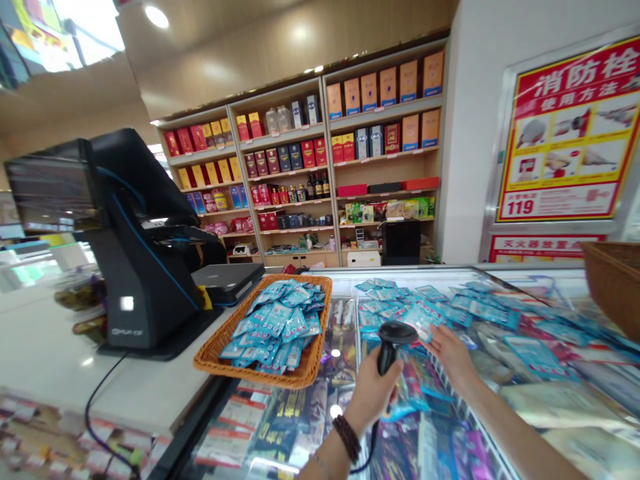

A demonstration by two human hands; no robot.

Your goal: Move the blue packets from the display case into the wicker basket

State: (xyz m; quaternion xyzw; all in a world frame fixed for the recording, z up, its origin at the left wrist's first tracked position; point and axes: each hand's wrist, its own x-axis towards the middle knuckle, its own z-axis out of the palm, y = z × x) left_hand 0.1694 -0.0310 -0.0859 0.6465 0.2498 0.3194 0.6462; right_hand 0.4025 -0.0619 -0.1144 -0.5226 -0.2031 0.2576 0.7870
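My left hand (373,393), with a dark bead bracelet at the wrist, is wrapped round the handle of a black barcode scanner (397,332). The scanner's head points up and to the right. Just to its right, my right hand (453,357) pinches the edge of a small blue and white packet (423,316). More blue packets (480,308) lie scattered over the glass top of the freezer around and behind it. To the left, a heap of similar packets (280,320) fills an orange wicker basket (207,353).
A black cash register (145,267) stands on the white counter (45,333) at the left, its cable hanging down. Beneath the glass lie packaged goods (285,420). A brown basket (613,280) is at the right edge. Boxed goods line shelves (290,172) behind.
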